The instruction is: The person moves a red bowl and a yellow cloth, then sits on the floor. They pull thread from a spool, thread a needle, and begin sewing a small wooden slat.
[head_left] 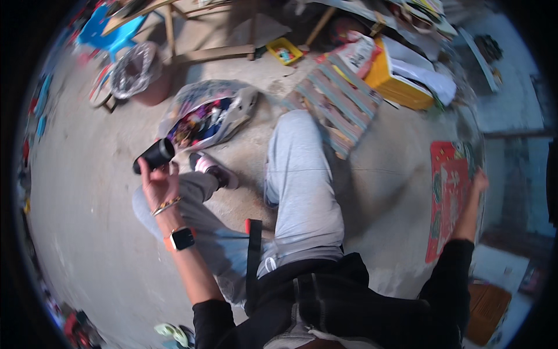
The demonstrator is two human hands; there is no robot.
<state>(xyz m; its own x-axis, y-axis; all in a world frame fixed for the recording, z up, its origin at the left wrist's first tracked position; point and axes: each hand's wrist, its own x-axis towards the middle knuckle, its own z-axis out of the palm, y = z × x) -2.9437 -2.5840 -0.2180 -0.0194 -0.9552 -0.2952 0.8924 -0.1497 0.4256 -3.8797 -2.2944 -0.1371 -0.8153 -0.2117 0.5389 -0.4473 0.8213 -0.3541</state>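
My left hand (pixel 161 185) is closed on a black cylinder (pixel 156 155), which looks like a small cup or canister and is held tilted out to the left above the floor. A dark-screened watch with an orange band (pixel 180 238) and a bracelet (pixel 167 206) are on that wrist. Far out to the right, my right hand (pixel 480 181) appears curled, beside the door frame and above a red patterned mat (pixel 446 195). Its fingers are mostly turned away, so whatever they may hold is hidden.
Beyond my feet lies an open plastic bag (pixel 238 110) of colourful cloth pieces. A pink bin (pixel 152 87) with a liner and a blue chair (pixel 110 32) stand at the far left. A striped folding stool (pixel 340 102) and a yellow box (pixel 395 81) are ahead right.
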